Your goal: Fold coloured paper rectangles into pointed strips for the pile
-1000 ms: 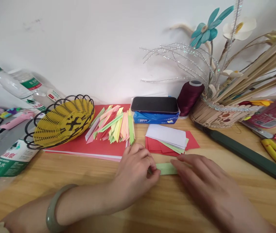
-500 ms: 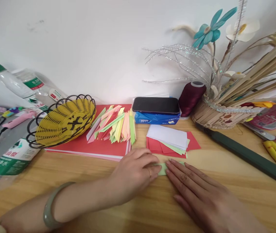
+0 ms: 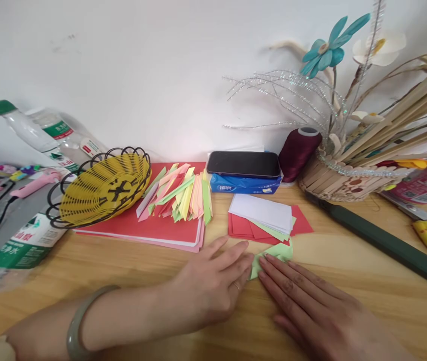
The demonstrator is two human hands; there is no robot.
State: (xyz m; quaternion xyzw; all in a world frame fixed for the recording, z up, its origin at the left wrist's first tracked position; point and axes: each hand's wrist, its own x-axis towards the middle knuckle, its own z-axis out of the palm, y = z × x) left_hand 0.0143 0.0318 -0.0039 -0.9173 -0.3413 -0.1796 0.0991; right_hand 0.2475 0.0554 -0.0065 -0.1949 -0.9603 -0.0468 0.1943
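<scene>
A small folded piece of light green paper [image 3: 281, 250] lies on the wooden tabletop between my hands. Its upper layer slants up to the right, and part of it is hidden under fingers. My left hand [image 3: 217, 281], with a ring and a jade-coloured bangle, has its fingers apart and slightly bent. Its fingertips touch the paper's left end, while the thumb is hidden. Flat over the lower part of the paper lies my right hand [image 3: 311, 306], fingers stretched out side by side.
Beyond my hands is a stack of white, red and green paper pieces [image 3: 260, 210]. Folded colourful strips [image 3: 183, 193] rest on red sheets [image 3: 123, 223] beside a yellow basket [image 3: 104, 190]. A phone [image 3: 243, 164] tops a blue pack [image 3: 245, 184]. A dark green tool [image 3: 386, 243] lies right.
More of the green paper shows above my right fingers, its upper layer now slanting and angled. My left hand has shifted slightly down and right. The view has moved a little.
</scene>
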